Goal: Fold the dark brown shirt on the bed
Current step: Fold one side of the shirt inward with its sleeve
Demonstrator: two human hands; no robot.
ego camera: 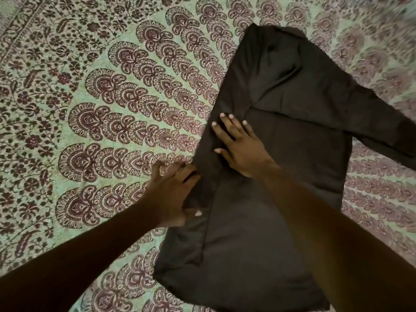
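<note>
The dark brown shirt (281, 140) lies flat on the bed, running from the near centre toward the far right. Its left side is folded inward as a long strip, and one sleeve (382, 127) stretches out to the right edge of the view. My left hand (173, 192) pinches the folded left edge of the shirt between thumb and fingers. My right hand (240, 147) rests flat on the folded strip, fingers spread, pressing the cloth down.
The bed is covered by a pale green sheet (101, 109) printed with maroon paisley and flower motifs. Sheet shows on the left and on the right of the shirt.
</note>
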